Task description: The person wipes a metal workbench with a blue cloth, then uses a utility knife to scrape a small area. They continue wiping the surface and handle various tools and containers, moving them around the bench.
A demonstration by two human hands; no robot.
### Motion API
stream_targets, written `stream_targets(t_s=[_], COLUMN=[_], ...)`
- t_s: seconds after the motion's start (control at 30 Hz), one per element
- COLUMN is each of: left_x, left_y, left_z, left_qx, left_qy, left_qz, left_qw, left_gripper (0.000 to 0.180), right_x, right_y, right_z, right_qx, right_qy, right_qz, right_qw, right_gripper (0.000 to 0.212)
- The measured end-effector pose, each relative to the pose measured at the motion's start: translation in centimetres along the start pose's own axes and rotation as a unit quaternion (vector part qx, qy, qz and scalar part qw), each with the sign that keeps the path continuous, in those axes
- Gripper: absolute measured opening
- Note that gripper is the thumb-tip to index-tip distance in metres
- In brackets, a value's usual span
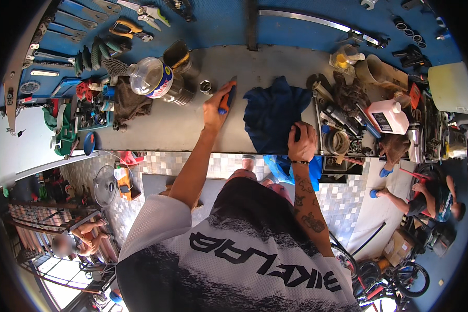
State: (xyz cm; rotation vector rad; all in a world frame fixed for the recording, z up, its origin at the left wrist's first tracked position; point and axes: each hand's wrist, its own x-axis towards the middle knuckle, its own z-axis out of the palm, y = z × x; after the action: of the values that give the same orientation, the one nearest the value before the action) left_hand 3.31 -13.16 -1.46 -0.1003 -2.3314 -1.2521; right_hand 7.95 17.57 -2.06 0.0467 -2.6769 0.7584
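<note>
Over at the grey desk (pixel 166 130), the left hand (pixel 213 112) is wrapped around an orange-and-blue tool (pixel 224 104) left of a dark blue cloth (pixel 273 112), while the right hand (pixel 303 142) lies at the cloth's near right corner, whether gripping anything I can't tell.

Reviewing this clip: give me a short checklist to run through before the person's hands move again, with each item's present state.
1. Left hand has the orange-and-blue tool: ok, fingers around it.
2. Tool's tip safely covered: cannot tell, too small to make out.
3. Right hand away from the tool: ok, at the lower right part of the blue cloth.
4. Blue cloth spread flat: not ok, it lies rumpled.
5. Dark item under the right hand identified: cannot tell, mostly hidden.
6. Silver hexagonal socket apart from the left hand: ok, a visible gap.
</note>
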Motion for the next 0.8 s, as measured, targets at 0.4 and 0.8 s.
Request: stream_targets(t_s=[0.4,0.8], left_x=[-8.6,-17.7], left_y=[7.0,9.8], left_z=[-6.4,-9.7], left_qx=[0.01,-0.02], left_qy=[0.178,0.23], left_qz=[-0.236,-0.283], left_qw=[0.955,0.931], left_gripper=[0.039,0.04], right_x=[3.9,18.9], right_y=[-4.6,-11.5], right_z=[4.3,18.5], right_qx=[-0.046,-0.003], right_qy=[-0.15,-0.186], right_qz=[-0.132,-0.324], right_qw=[0.979,0.928], right_gripper=[0.093,0.09])
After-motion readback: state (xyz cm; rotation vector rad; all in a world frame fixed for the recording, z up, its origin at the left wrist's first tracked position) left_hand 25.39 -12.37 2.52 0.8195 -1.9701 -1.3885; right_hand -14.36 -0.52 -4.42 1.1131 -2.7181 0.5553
